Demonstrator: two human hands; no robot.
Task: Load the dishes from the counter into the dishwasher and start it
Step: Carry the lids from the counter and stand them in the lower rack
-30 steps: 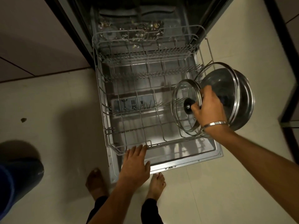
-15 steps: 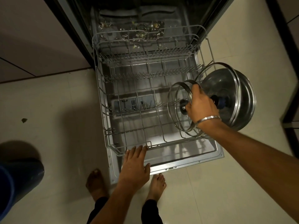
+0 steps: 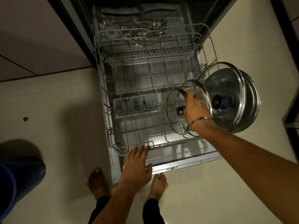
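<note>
At the right of the frame, two glass lids point(image 3: 174, 113) are stood on edge in the lower rack point(image 3: 129, 126), beside a larger lid and a steel pot point(image 3: 246, 101) propped at the rack's right side. A lid rim is pinched from above by the right hand point(image 3: 196, 109); the left hand point(image 3: 137, 164), fingers straight, is rested on the rack's front edge at lower centre. A lid could tip and knock its neighbour if released before being seated between tines. The pot, overhanging the rack's side, might catch when the rack is pushed in. Food scraps are seen on the dishwasher floor point(image 3: 137, 28), so a clogged filter is possible.
</note>
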